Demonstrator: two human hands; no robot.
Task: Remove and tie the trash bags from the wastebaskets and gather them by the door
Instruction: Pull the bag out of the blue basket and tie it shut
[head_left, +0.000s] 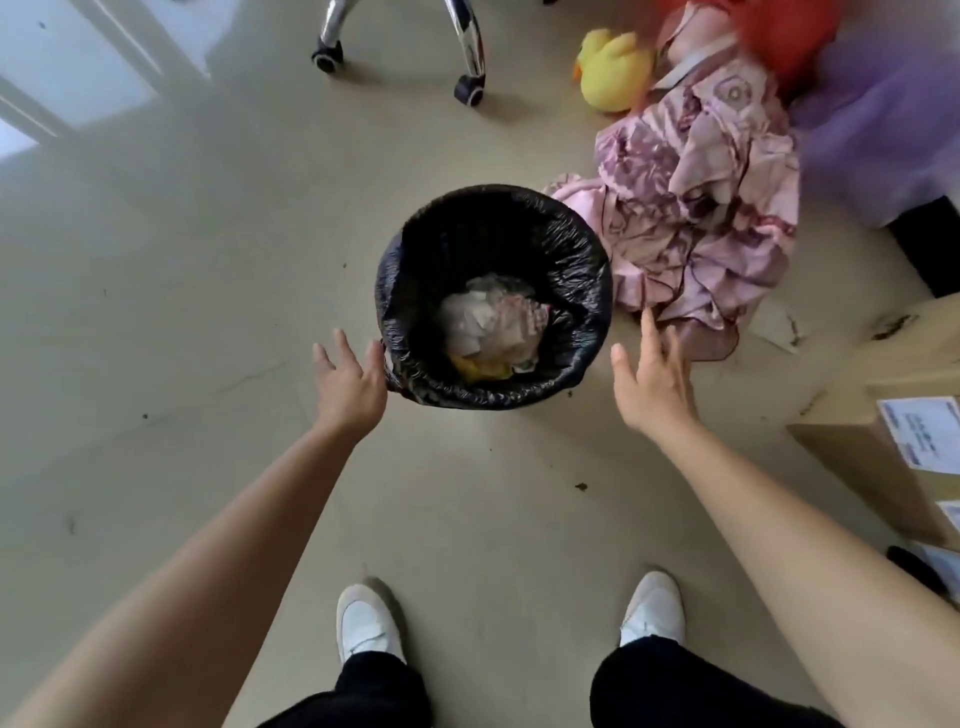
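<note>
Pale tiled floor (197, 291) under bag-lined wastebasket (493, 400), chair casters (469, 89) beyond.

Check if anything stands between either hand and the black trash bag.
Nothing visible does. The left hand is at the left rim of the black plastic trash bag; the right hand is just right of it, only bare floor between. The crumpled pink cloth lies beyond its fingertips, beside the bag.

Crinkled glossy black plastic trash bag (571, 244), chromed metal chair legs (470, 47), pink cloth (701, 208).

Left hand (347, 384) and right hand (653, 375) outstretched (fingers spread).
</note>
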